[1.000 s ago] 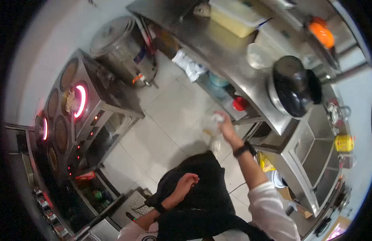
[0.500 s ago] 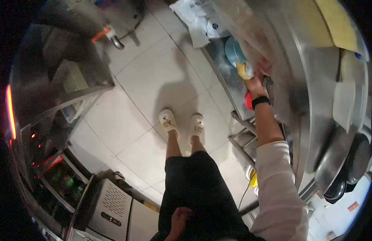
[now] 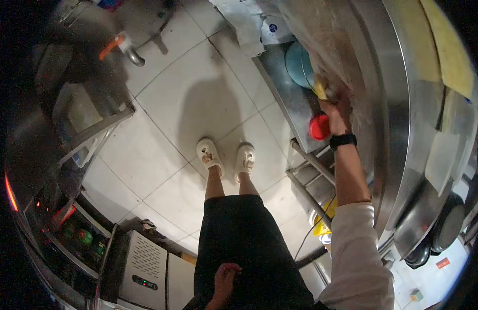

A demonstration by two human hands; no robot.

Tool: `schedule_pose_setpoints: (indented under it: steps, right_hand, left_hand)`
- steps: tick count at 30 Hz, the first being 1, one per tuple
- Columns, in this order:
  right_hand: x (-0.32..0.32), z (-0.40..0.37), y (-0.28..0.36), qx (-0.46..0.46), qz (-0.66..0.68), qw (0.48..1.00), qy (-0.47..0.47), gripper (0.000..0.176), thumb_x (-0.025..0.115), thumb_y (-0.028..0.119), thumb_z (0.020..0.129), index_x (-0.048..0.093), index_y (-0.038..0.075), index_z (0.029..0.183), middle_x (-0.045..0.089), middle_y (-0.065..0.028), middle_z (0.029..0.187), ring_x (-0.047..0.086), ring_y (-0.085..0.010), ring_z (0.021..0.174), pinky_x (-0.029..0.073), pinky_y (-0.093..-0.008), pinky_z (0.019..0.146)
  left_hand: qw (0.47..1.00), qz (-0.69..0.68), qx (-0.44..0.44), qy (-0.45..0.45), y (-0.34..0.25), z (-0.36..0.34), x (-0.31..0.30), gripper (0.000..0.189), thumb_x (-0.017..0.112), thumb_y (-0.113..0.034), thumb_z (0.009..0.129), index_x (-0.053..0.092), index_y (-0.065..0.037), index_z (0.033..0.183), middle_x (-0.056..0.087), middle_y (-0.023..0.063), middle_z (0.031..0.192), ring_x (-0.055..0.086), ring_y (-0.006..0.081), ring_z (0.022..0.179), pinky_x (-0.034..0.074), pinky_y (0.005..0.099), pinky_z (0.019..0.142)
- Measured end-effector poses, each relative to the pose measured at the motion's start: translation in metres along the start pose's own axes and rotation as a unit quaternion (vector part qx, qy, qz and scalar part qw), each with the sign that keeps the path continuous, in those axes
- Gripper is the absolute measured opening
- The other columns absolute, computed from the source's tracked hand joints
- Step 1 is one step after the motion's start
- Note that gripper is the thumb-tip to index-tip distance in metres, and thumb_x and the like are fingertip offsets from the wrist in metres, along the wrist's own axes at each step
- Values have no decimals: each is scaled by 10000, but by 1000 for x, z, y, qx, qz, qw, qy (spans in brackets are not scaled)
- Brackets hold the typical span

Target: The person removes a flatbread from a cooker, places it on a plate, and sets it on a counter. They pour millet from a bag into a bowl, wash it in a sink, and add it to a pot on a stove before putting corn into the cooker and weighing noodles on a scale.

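Observation:
My right hand (image 3: 336,105) reaches onto a metal shelf under the counter, a black band on its wrist. Its fingers are blurred and closed around a small yellow item (image 3: 320,88) whose kind I cannot make out. A light-blue round container (image 3: 298,64), with a thin wire-like handle, is just beyond. Near the wrist sits a red round lid or tub (image 3: 319,127). Clear plastic sheeting (image 3: 321,31) hangs close to the hand. My left hand (image 3: 226,280) is in front of my dark clothing, fingers curled, with nothing visible in them.
The steel counter edge (image 3: 399,103) runs along the right, with pans (image 3: 424,219) at its near end. Metal pipe legs (image 3: 312,157) and a yellow container (image 3: 324,222) stand below. A steel appliance (image 3: 142,263) is at lower left. Pale tiles (image 3: 161,124) cover the floor.
My right hand has shifted slightly right with the yellow item, away from the light-blue container. More of the red lid or tub shows. The whole view has moved a little.

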State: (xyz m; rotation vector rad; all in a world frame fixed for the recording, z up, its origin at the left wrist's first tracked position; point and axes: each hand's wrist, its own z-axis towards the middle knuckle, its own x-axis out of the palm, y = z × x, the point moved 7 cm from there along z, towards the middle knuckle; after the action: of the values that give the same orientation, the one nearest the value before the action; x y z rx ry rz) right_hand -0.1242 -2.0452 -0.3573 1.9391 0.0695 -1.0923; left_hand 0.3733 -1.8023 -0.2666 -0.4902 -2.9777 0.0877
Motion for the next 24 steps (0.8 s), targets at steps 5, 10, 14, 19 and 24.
schedule_pose_setpoints:
  steps: [5, 10, 14, 19, 24]
  right_hand:
    - [6, -7, -11, 55, -49, 995, -67, 346, 520, 154, 828, 456, 26, 1143, 505, -111, 1127, 497, -240, 1008, 394, -337, 896]
    - [-12, 14, -111, -51, -103, 979, -168, 340, 473, 199, 852, 462, -7, 1122, 491, -194, 1135, 458, -310, 1052, 346, -385, 911]
    - [-28, 11, -111, -90, -172, 966, -172, 343, 442, 220, 859, 479, -28, 1094, 476, -260, 1138, 435, -371, 1070, 319, -427, 908]
    - [-33, 11, -77, 109, -239, 961, -84, 313, 418, 187, 858, 485, -16, 1085, 463, -280, 1124, 454, -388, 1034, 346, -431, 861]
    - [-30, 7, -57, -181, -467, 856, -128, 310, 500, 128, 779, 529, -35, 1041, 459, -278, 1102, 420, -381, 1083, 332, -421, 928]
  left_hand:
    - [1000, 5, -14, -2, 0, 9, -5, 144, 417, 9, 829, 523, -14, 924, 582, 82, 897, 543, 140, 801, 429, 264, 738]
    - [998, 24, -53, -7, -13, 8, -7, 144, 422, -10, 830, 526, -10, 930, 585, 87, 899, 557, 147, 792, 443, 263, 720]
    - [999, 5, -48, -20, -9, 14, -7, 143, 425, 1, 826, 527, -4, 925, 588, 101, 902, 571, 162, 819, 452, 275, 742]
    - [998, 59, 13, -8, -6, 17, -12, 138, 429, 8, 825, 522, 0, 927, 587, 117, 905, 576, 184, 844, 457, 303, 769]
    - [1000, 14, -6, -14, -6, 21, -8, 140, 414, 12, 826, 522, 8, 914, 589, 121, 902, 574, 186, 846, 456, 316, 778]
